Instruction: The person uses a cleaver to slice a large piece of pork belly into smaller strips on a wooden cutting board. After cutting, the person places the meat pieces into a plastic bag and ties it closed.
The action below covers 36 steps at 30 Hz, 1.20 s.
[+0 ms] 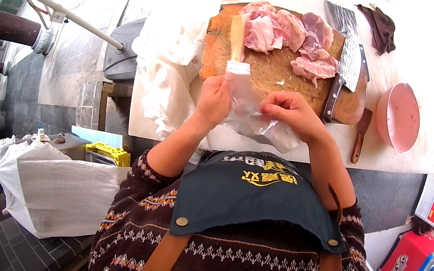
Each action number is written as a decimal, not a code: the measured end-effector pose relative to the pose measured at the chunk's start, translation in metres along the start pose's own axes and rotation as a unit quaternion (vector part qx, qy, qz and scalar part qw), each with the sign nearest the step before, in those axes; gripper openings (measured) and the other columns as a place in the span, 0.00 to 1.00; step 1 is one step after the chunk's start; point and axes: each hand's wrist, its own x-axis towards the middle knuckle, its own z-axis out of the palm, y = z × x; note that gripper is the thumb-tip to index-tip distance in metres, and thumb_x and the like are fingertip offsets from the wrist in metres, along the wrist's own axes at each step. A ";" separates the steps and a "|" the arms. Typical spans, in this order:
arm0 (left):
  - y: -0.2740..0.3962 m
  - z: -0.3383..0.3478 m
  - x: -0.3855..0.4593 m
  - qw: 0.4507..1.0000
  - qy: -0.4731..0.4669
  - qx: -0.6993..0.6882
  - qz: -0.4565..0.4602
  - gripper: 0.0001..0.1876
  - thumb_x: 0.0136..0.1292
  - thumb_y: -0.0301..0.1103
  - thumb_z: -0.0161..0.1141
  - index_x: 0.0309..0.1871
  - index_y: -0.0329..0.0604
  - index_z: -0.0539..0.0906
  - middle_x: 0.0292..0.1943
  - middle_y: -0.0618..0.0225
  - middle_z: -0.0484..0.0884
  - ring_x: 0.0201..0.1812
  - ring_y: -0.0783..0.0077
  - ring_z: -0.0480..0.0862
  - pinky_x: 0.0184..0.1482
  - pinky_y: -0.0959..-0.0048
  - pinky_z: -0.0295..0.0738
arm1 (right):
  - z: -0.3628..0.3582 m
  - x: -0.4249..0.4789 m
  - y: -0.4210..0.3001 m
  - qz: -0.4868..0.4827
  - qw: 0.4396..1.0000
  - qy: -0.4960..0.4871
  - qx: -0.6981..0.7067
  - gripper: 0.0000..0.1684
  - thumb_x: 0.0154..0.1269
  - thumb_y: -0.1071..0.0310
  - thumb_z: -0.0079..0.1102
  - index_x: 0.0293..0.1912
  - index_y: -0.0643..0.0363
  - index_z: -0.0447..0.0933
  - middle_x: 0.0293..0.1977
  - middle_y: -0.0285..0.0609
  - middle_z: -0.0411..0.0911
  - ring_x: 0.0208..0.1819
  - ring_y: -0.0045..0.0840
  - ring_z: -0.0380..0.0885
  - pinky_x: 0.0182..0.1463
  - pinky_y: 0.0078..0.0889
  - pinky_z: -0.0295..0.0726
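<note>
My left hand (213, 99) grips a clear plastic bag (246, 93) near the board's front edge. From the bag's upper end sticks out a pale wooden handle (238, 37); what the plastic covers is hard to make out. My right hand (294, 113) pinches the loose part of the same bag between thumb and fingers. Beyond both hands lies a thick wooden chopping board (264, 76), with several pieces of raw meat (292, 31) along its far side. A cleaver (349, 63) with a dark riveted handle rests on the board's right side.
Another broad blade (338, 15) lies behind the cleaver. Right of the board are a wooden-handled scraper (361, 134), a pink bowl (398, 117) and a dark cloth (379, 29). Crumpled white plastic sheeting (169, 83) covers the left of the white table (412, 163). A yellow basket (108, 153) stands lower left.
</note>
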 end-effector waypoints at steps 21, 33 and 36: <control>0.010 0.013 -0.025 0.943 -0.028 -0.316 -0.104 0.06 0.62 0.29 0.57 0.40 0.39 0.76 0.40 0.68 0.79 0.43 0.77 0.77 0.49 0.74 0.71 | 0.029 0.002 0.005 -0.212 0.971 0.104 0.031 0.14 0.54 0.75 0.63 0.25 0.56 0.64 0.30 0.35 0.71 0.29 0.18 0.71 0.39 0.21 0.71; -0.030 -0.070 -0.024 0.991 0.007 -0.132 0.005 0.26 0.65 0.50 0.50 0.59 0.42 0.66 0.46 0.61 0.75 0.54 0.60 0.72 0.59 0.61 0.63 | -0.035 -0.023 -0.045 -0.229 0.934 0.217 0.166 0.10 0.67 0.69 0.49 0.29 0.53 0.62 0.19 0.29 0.66 0.15 0.07 0.58 0.14 0.10 0.56; -0.003 -0.034 -0.014 0.951 0.077 0.211 0.213 0.33 0.56 0.52 0.61 0.59 0.41 0.66 0.48 0.60 0.75 0.56 0.62 0.69 0.59 0.59 0.60 | -0.033 -0.007 -0.061 -0.165 0.962 0.213 0.051 0.12 0.66 0.67 0.53 0.27 0.53 0.62 0.18 0.29 0.66 0.14 0.07 0.56 0.13 0.10 0.51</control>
